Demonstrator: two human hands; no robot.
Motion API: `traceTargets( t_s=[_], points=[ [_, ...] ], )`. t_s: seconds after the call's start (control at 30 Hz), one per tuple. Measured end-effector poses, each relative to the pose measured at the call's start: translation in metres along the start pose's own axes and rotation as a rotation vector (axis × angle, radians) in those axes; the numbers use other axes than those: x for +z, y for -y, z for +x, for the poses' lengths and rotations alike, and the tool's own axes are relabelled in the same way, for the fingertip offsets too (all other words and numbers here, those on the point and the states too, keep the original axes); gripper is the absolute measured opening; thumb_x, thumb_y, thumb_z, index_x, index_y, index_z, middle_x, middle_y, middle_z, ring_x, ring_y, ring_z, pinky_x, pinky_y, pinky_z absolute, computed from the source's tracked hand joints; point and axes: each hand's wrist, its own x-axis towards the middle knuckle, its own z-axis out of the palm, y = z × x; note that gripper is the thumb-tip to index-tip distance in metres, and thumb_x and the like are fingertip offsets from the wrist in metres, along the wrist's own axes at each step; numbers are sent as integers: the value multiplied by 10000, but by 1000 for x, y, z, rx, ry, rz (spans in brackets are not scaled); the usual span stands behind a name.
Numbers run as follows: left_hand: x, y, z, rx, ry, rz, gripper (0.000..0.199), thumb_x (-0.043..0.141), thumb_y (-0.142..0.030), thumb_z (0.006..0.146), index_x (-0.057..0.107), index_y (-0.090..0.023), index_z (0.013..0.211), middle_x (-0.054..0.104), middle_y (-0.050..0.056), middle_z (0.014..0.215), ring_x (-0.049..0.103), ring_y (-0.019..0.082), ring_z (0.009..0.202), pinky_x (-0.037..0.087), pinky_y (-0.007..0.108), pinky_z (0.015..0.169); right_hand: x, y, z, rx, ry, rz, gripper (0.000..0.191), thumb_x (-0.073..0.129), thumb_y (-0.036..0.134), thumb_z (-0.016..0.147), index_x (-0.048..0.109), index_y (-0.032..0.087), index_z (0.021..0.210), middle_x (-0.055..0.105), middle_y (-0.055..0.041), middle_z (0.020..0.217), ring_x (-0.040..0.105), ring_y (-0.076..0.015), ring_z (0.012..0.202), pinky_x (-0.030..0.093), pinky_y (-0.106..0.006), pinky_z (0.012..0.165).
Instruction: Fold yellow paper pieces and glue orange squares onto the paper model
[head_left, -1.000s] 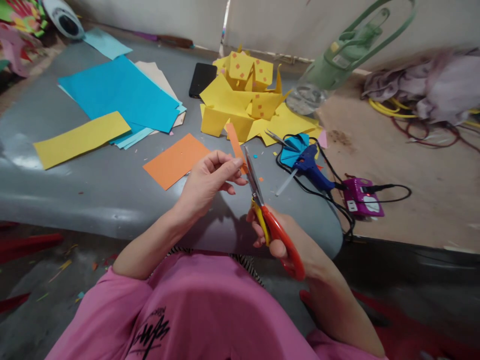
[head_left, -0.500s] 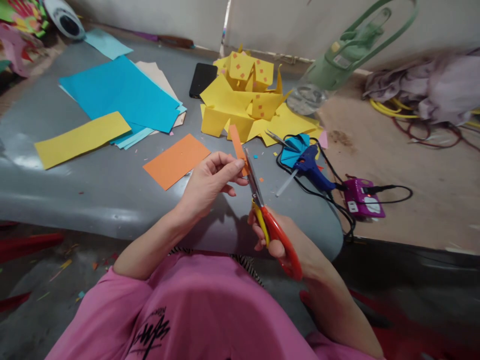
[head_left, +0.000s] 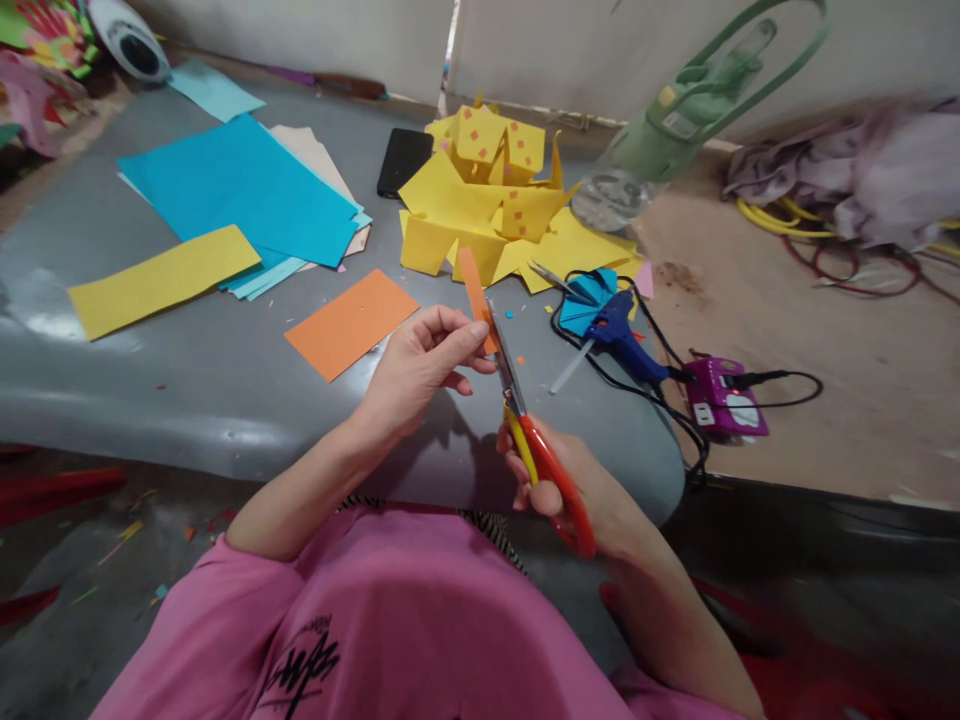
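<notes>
Head view: your left hand [head_left: 427, 360] pinches the orange strip [head_left: 472, 280] between thumb and fingers, and your right hand [head_left: 581, 460] is wrapped round the handles of the scissors [head_left: 511, 388]. The hands are apart, the right one closer to your body. The strip lies ahead of both, above the table [head_left: 210, 390], its long axis running away from you and leaning a little left, far end towards the yellow paper [head_left: 454, 235]. The blades point away too, nearly parallel to the strip, at its right edge by your left thumb. That narrow angle seems the relation to mind; whether the blades grip paper, you cannot tell here. Your left hand is nearer the strip.
</notes>
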Motion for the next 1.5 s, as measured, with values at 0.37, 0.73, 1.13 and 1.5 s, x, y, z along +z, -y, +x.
traceTargets(
  t_s=[0.37, 0.73, 1.13, 1.5],
  points=[
    [1, 0, 0, -5, -2, 5, 398, 823, -496, 735, 570, -192, 786, 706, -13, 743, 731, 120, 680, 452, 144, 471, 2, 1, -1, 38, -1, 52, 824, 547, 992, 554, 534, 239, 889, 476, 51, 673, 451, -117, 538, 492, -267, 501],
    [0, 1, 1, -14, 5, -37, 324, 805, -421, 768, 579, -189, 787, 680, -26, 726, 733, 114, 686, 456, 143, 488, 7, -25, 1, 60, 53, 277, 723, 641, 881, 678, 564, 233, 989, 475, 68, 667, 458, -90, 453, 487, -235, 419],
    [-8, -6, 1, 11, 37, -37, 360, 824, -431, 743, 572, -185, 820, 678, -23, 783, 714, 100, 671, 477, 161, 524, -5, -7, 10, -96, -127, 45, 747, 569, 902, 717, 575, 222, 1025, 537, 6, 763, 493, -141, 621, 523, -282, 569],
    [-26, -10, 2, -19, 91, 82, 294, 788, -349, 755, 593, -187, 904, 637, -44, 745, 657, 76, 583, 464, 172, 514, -27, 23, 30, 10, -302, -79, 401, 707, 553, 776, 479, 242, 886, 559, 44, 693, 476, -121, 562, 384, -248, 517]
  ],
)
